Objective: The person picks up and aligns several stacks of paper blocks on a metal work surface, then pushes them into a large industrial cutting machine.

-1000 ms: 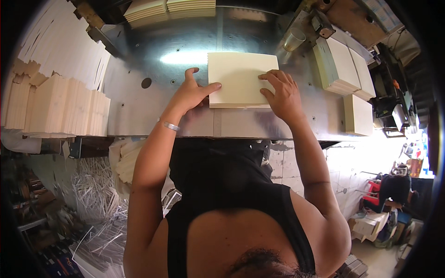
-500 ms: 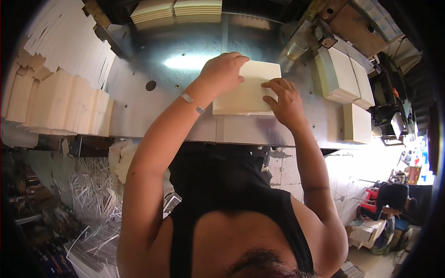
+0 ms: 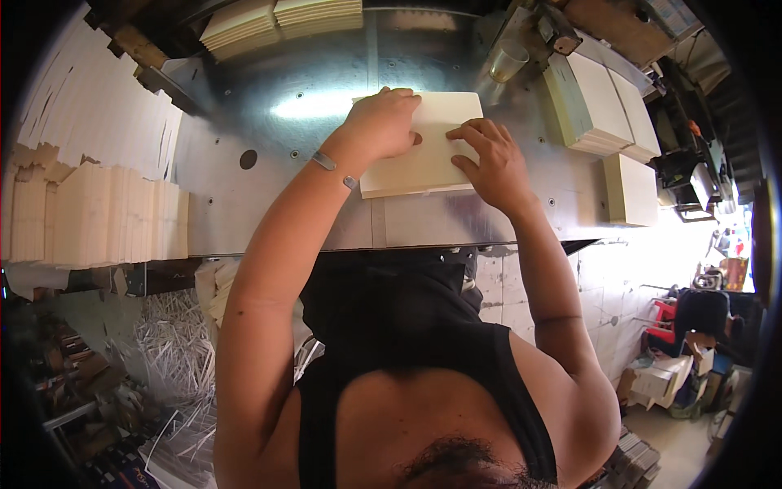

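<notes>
**Two hands pressing on a cream paper stack at the metal table**

Both hands are resting on one stack of cream sheets (image 3: pixel 423 159), which is lying flat near the middle of the shiny metal table (image 3: pixel 269 171), close to its near edge. The left hand (image 3: pixel 381 124) is lying palm-down across the stack's upper left part, its fingers curled loosely over the far edge; whether they are gripping the sheets cannot be told. The right hand (image 3: pixel 489 163) is sitting on the stack's right side with fingers spread and flat, pressing on the top sheet rather than closing around anything. A metal bracelet (image 3: pixel 334 169) is circling the left wrist.

To the left, rows of upright cut paper blocks (image 3: pixel 90 216) are standing along the table's edge. To the right, more cream stacks (image 3: pixel 607 102) are lying well apart from the hands, with a cup (image 3: pixel 509 61) standing beyond them. Paper trimmings (image 3: pixel 175 350) are piling up below the table on the left.
</notes>
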`<state>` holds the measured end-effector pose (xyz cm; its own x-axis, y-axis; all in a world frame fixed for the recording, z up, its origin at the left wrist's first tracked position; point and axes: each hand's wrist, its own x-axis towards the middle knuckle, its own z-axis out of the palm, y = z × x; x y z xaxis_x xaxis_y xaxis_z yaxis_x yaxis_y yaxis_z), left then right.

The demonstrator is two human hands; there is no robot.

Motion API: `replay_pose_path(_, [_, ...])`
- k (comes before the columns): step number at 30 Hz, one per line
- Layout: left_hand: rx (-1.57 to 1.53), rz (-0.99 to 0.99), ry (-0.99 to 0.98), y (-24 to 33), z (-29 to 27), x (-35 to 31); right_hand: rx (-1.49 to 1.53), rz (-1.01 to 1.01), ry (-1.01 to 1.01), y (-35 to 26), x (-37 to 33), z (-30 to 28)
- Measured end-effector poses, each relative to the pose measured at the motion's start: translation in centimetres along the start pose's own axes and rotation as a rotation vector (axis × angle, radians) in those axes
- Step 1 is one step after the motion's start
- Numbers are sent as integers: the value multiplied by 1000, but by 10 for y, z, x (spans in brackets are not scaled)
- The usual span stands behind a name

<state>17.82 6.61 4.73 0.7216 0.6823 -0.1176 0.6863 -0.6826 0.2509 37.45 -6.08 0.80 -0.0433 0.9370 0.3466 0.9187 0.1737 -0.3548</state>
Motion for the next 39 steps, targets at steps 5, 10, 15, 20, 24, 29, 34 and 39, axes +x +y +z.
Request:
replay_pose_path(5, [22,-8,-48,-1,-2,4,23,-7,54,-2,-4,3])
replay_pose_path(10, [27,0,-45,0,-2,4,106,1,262,-29,-37,1])
replay_pose_path(15, [33,4,-61,-2,-1,4,196,2,-19,-57,-78,22])
replay_pose_path(20, [14,18,49,-8,9,3,73,22,-63,-67,-78,34])
replay_pose_path(24, [18,11,-31,-3,-2,5,54,68,-51,-66,-80,43])
replay_pose_path(29, [22,22,25,-7,6,5,231,-19,-57,-61,-82,43])
replay_pose_path(34, [25,10,-27,-4,2,4,446,-104,-146,-58,-99,24])
replay_pose_path(39, [15,-5,-10,0,0,4,306,180,-261,-52,-101,-3])
